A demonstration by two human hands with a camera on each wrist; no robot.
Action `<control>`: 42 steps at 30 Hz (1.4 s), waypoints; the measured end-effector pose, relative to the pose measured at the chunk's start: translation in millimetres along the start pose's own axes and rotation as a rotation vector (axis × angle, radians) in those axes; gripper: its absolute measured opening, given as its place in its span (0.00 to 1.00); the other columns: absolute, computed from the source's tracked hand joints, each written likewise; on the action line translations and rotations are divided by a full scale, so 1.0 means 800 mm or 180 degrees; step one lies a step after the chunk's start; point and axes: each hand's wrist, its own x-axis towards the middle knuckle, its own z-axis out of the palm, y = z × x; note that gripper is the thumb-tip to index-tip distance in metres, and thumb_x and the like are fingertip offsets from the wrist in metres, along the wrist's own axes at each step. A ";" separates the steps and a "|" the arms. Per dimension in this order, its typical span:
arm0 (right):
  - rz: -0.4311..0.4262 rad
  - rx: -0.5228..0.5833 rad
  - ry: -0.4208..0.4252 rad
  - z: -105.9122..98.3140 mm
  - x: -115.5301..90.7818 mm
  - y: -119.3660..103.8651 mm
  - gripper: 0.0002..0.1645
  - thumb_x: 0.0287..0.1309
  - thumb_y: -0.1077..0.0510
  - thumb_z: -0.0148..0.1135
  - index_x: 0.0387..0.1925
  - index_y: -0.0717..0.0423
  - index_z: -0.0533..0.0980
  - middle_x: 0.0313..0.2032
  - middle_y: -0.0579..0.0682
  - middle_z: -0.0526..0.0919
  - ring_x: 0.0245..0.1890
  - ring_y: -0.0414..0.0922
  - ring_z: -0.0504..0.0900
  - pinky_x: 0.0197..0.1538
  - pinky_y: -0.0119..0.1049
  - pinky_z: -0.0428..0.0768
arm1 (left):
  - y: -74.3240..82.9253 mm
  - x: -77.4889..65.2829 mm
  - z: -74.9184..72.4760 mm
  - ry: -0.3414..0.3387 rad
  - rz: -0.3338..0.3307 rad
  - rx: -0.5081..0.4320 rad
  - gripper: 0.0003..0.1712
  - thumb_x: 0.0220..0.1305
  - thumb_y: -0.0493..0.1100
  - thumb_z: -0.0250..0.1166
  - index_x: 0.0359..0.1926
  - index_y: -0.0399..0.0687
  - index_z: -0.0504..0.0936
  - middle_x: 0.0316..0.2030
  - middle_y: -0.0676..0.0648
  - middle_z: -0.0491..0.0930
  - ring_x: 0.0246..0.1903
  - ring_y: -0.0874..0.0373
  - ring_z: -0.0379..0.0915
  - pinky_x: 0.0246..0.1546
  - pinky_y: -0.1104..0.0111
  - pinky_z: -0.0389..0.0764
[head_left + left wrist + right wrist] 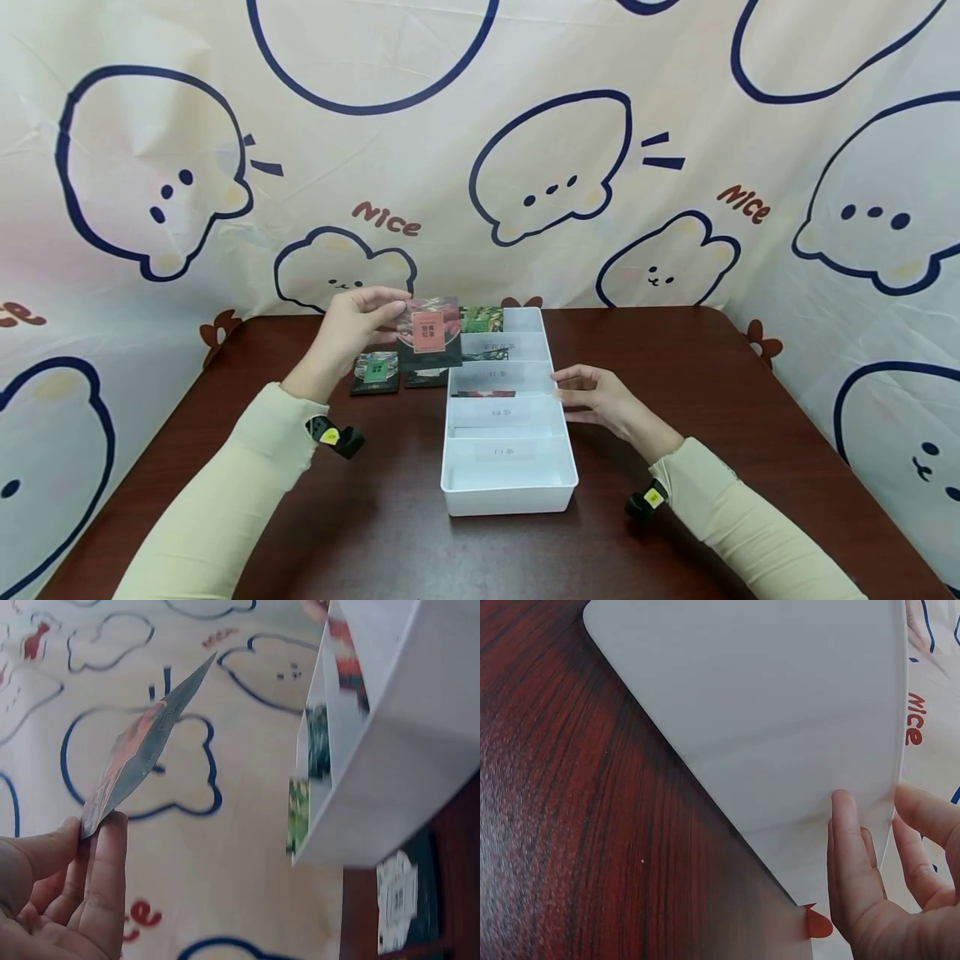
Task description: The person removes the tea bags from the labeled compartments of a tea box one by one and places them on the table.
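Observation:
In the head view my left hand [367, 315] pinches a flat tea packet [429, 333] with a pink-red label between thumb and fingers. The packet is raised beside the back left part of a white divided box [510, 502], overlapping its edge. From the left wrist the same packet [142, 754] appears nearly edge-on above the fingertips. On the box's right side rests my right hand [596, 400], its fingertips at the rim. In the right wrist view one finger [845, 847] lies straight along the outer wall [780, 735].
Two dark packets, one with a green label [376, 372] and another [426, 379] partly hidden, lie left of the box. A green packet [482, 319], a dark one [487, 355] and a red-edged one [486, 394] stand in the back compartments. Paper labels mark the dividers.

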 end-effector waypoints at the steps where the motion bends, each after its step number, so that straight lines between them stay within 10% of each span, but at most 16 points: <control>1: 0.0003 -0.0004 0.0002 0.000 0.000 0.000 0.26 0.58 0.62 0.67 0.57 0.63 0.73 0.50 0.59 0.76 0.39 0.45 0.83 0.49 0.49 0.83 | -0.002 0.001 -0.006 0.0019 -0.0037 -0.0015 0.22 0.67 0.46 0.62 0.57 0.39 0.78 0.44 0.47 0.80 0.35 0.63 0.81 0.36 0.71 0.84; 24: -0.0036 0.0085 -0.0105 -0.002 0.002 0.001 0.28 0.58 0.65 0.65 0.59 0.66 0.70 0.49 0.57 0.76 0.40 0.44 0.83 0.49 0.48 0.83 | -0.097 0.023 -0.118 0.0697 -0.0855 0.0315 0.25 0.72 0.49 0.54 0.64 0.42 0.72 0.51 0.45 0.71 0.34 0.69 0.76 0.41 0.72 0.83; 42: -0.0026 0.0059 -0.0087 -0.001 0.000 0.001 0.27 0.59 0.65 0.64 0.59 0.66 0.71 0.49 0.57 0.77 0.40 0.44 0.83 0.49 0.48 0.83 | -0.153 0.018 -0.163 0.0508 -0.1122 0.0552 0.26 0.73 0.45 0.54 0.65 0.36 0.69 0.47 0.44 0.75 0.31 0.67 0.77 0.39 0.70 0.84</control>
